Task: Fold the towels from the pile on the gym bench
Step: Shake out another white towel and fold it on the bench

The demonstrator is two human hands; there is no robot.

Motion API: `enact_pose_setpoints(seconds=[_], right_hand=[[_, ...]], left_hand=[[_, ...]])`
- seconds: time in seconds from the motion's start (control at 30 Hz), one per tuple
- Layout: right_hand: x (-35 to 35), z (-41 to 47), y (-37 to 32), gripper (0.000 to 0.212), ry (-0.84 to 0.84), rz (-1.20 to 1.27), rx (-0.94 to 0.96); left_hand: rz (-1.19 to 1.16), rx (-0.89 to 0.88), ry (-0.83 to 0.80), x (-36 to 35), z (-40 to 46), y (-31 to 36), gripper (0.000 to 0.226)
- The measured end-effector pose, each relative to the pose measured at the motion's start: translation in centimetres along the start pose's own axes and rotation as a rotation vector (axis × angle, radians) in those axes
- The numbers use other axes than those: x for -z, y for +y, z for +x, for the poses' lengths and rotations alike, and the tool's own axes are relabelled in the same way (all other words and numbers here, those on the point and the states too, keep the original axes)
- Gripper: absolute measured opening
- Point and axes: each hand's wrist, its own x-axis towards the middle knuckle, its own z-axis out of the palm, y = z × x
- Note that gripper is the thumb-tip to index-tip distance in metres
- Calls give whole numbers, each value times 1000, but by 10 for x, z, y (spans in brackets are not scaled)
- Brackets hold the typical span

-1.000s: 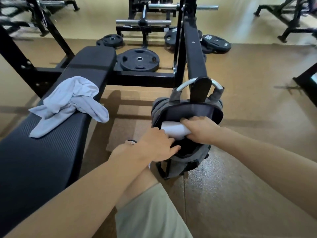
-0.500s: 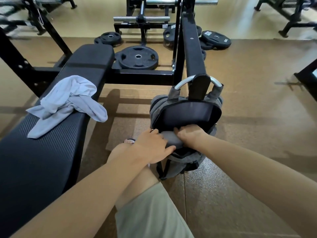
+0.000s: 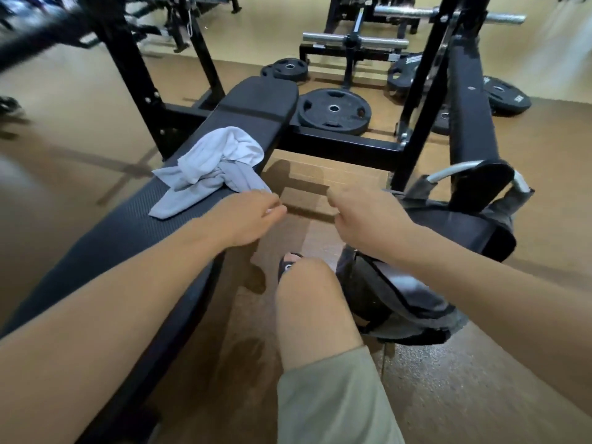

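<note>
- At the near edge, a bare knee (image 3: 312, 302) and pale green shorts (image 3: 333, 402) fill the bottom centre, with a sandalled foot (image 3: 290, 264) on the brown floor (image 3: 464, 395) just beyond.
- Just right of the knee, a grey backpack (image 3: 413, 302) hangs with its mouth open, its handle hooked over a black padded bar (image 3: 467, 120) that runs away to the far right.
- Further out, the left hand (image 3: 248, 217) reaches forward over the right edge of the desk (image 3: 105, 248), fingers (image 3: 272, 213) loosely curled and close together; their tips lie right at the near corner of the towel (image 3: 211, 169), but blur hides whether they pinch the cloth or only touch it.
- Level with it, the right hand (image 3: 365, 219) hangs in the air above the gap between desk and backpack, fingers bent inward in a loose fist, nothing visible in them.
- Beyond the left hand, the crumpled light grey towel lies across the desk's black pad, one end drooping over the right edge.
- Farther still, a black weight plate (image 3: 334, 108) leans against the black frame (image 3: 339, 145) at the desk's far end.
- At the far side, more plates and a chrome bar (image 3: 355, 44) sit on the floor.
</note>
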Motion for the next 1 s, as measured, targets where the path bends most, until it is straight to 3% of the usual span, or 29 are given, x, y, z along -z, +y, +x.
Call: enact_pose_setpoints(seconds=[0.2, 0.3, 0.47, 0.6, 0.7, 0.77, 0.87, 1.0], right_hand=[[-66, 121, -73, 21, -134, 299, 13], [-91, 175, -95, 38, -119, 367, 20], [-117, 262, -128, 58, -43, 410, 7], [-142, 311, -147, 74, -42, 291, 53], [-161, 330, -157, 61, -5, 161, 107], [-169, 333, -163, 40, 59, 105, 106], [-161, 329, -171, 21, 153, 235, 73], [-118, 311, -174, 25, 372, 493, 39]], left_hand=[[74, 222, 46, -2, -21, -91, 34], [153, 315, -3, -10, -19, -130, 54], [167, 412, -18, -24, 0, -188, 58], [140, 419, -79, -53, 10, -225, 58], [171, 411, -44, -75, 9, -234, 73], [138, 421, -26, -80, 9, -235, 67], [42, 433, -43, -69, 7, -232, 61], [-95, 475, 65, -28, -8, -214, 64]])
